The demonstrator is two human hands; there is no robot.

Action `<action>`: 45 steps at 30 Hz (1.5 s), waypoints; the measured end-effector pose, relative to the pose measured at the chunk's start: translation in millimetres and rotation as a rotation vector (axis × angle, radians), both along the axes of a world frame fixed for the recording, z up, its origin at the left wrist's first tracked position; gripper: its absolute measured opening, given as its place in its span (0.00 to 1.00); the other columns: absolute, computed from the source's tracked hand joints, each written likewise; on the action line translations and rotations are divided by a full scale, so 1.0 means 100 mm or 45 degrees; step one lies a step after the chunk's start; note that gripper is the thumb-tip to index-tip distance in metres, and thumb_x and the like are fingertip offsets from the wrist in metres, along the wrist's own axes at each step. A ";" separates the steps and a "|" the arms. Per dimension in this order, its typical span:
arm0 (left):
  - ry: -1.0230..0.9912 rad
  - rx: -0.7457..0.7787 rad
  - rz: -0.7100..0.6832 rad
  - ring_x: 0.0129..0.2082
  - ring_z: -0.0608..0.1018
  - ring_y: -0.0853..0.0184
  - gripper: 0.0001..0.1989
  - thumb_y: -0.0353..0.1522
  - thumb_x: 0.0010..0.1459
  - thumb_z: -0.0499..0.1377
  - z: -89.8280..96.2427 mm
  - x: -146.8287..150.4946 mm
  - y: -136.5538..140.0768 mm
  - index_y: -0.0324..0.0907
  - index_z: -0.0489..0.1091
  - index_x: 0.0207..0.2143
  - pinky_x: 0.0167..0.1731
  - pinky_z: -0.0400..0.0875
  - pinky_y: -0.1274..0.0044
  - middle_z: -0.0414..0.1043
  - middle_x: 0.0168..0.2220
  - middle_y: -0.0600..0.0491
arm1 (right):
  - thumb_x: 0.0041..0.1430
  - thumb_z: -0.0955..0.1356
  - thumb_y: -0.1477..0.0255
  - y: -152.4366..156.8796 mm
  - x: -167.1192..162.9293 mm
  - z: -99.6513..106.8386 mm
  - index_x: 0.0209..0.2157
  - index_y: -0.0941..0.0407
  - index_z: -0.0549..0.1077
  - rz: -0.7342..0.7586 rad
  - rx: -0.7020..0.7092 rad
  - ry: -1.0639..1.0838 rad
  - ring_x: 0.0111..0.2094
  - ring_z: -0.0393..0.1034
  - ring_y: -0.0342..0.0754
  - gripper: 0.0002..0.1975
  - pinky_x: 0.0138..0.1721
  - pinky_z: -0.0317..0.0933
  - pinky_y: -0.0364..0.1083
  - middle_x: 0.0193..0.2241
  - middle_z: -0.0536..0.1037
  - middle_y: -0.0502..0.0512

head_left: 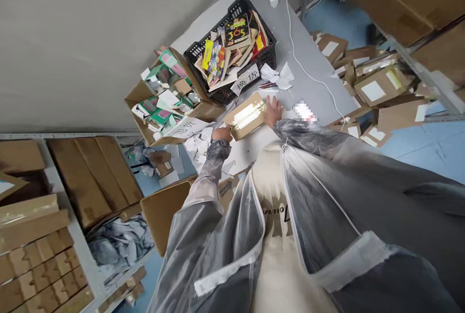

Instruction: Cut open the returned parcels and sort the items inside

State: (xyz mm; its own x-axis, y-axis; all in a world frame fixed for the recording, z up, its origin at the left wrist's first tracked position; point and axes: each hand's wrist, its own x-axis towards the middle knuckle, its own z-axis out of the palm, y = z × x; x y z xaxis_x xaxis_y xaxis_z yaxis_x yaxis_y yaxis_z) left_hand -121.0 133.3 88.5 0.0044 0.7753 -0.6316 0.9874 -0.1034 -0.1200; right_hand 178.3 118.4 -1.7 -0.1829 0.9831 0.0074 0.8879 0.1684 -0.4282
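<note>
A small cardboard box [244, 128] with shiny tape and a white label along its top lies on the grey table. My left hand [222, 134] is closed at the box's left end; whatever its curled fingers hold is hidden. At the opposite end, my right hand [273, 112] rests against the box with its fingers spread apart. Just beyond the right hand are a few pens [267, 85] and crumpled white paper [284, 76]. More torn white paper [199, 146] lies beside my left hand.
A black crate [271, 56] of books and an open carton [210, 111] of green-and-white packages stand at the back. A white cable [296, 56] crosses the table [316, 73]. Parcels [372, 91] are heaped at right. Shelving [78, 226] with boxes stands at left; a large carton [165, 211] is below.
</note>
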 end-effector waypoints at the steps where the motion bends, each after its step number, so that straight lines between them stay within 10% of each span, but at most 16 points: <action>1: 0.032 -0.015 -0.026 0.63 0.90 0.36 0.30 0.44 0.80 0.61 0.00 -0.02 -0.01 0.39 0.80 0.75 0.62 0.79 0.56 0.89 0.59 0.24 | 0.66 0.72 0.74 0.09 -0.05 0.02 0.86 0.72 0.68 0.047 0.010 -0.016 0.87 0.57 0.78 0.49 0.85 0.50 0.83 0.84 0.68 0.86; 5: 0.066 -0.036 -0.058 0.66 0.89 0.39 0.34 0.55 0.86 0.53 -0.03 -0.11 -0.12 0.49 0.80 0.79 0.62 0.78 0.61 0.89 0.65 0.32 | 0.61 0.75 0.76 0.51 -0.31 0.06 0.88 0.70 0.66 0.678 -0.068 -0.073 0.92 0.44 0.78 0.54 0.90 0.31 0.82 0.89 0.60 0.81; 9: -0.019 -0.004 0.006 0.66 0.89 0.38 0.36 0.57 0.88 0.51 -0.10 -0.09 -0.32 0.50 0.80 0.80 0.61 0.77 0.60 0.89 0.65 0.32 | 0.74 0.76 0.59 0.76 -0.50 0.07 0.88 0.69 0.66 0.996 -0.086 -0.220 0.86 0.57 0.81 0.51 0.87 0.40 0.82 0.85 0.68 0.83; 17: -0.194 0.106 0.297 0.62 0.90 0.35 0.37 0.57 0.87 0.50 -0.14 0.14 -0.96 0.42 0.85 0.70 0.58 0.76 0.59 0.90 0.59 0.27 | 0.85 0.73 0.55 0.53 -0.29 0.22 0.91 0.65 0.61 1.093 -0.030 -0.373 0.79 0.61 0.75 0.47 0.85 0.46 0.74 0.84 0.69 0.81; 23: -0.312 0.222 0.928 0.60 0.90 0.37 0.35 0.60 0.84 0.54 -0.12 0.16 -1.57 0.45 0.89 0.59 0.53 0.77 0.63 0.91 0.56 0.30 | 0.90 0.66 0.57 0.52 -0.23 0.27 0.90 0.70 0.60 0.902 -0.077 -0.551 0.75 0.66 0.80 0.42 0.80 0.56 0.78 0.81 0.70 0.87; 33: -0.574 0.270 1.297 0.65 0.88 0.36 0.36 0.56 0.88 0.49 -0.41 0.73 -0.92 0.43 0.88 0.64 0.58 0.80 0.60 0.90 0.63 0.32 | 0.92 0.62 0.53 0.62 -0.07 0.22 0.88 0.70 0.65 1.011 0.007 -0.603 0.70 0.70 0.77 0.42 0.72 0.64 0.70 0.77 0.74 0.88; 40: -0.576 0.256 1.393 0.62 0.90 0.38 0.36 0.63 0.85 0.53 -0.64 1.06 -1.22 0.45 0.84 0.63 0.59 0.82 0.61 0.91 0.58 0.32 | 0.93 0.61 0.51 0.77 -0.02 0.17 0.86 0.69 0.69 1.090 -0.009 -0.650 0.69 0.72 0.75 0.41 0.71 0.66 0.67 0.73 0.78 0.86; 45: -0.945 0.095 1.739 0.42 0.93 0.49 0.38 0.67 0.77 0.66 -0.76 1.11 -1.30 0.44 0.81 0.65 0.42 0.85 0.67 0.92 0.51 0.39 | 0.94 0.58 0.50 0.79 -0.05 0.25 0.87 0.67 0.67 1.088 -0.129 -0.729 0.69 0.74 0.74 0.41 0.70 0.68 0.64 0.74 0.78 0.85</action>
State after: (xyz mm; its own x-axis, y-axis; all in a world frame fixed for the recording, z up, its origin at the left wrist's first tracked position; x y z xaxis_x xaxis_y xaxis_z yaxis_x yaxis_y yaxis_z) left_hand -9.7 2.8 12.2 -0.4224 0.4795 -0.7692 0.1616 0.8749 0.4566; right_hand 173.4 197.8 23.8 -0.7706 0.5145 -0.3761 0.5639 0.8254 -0.0262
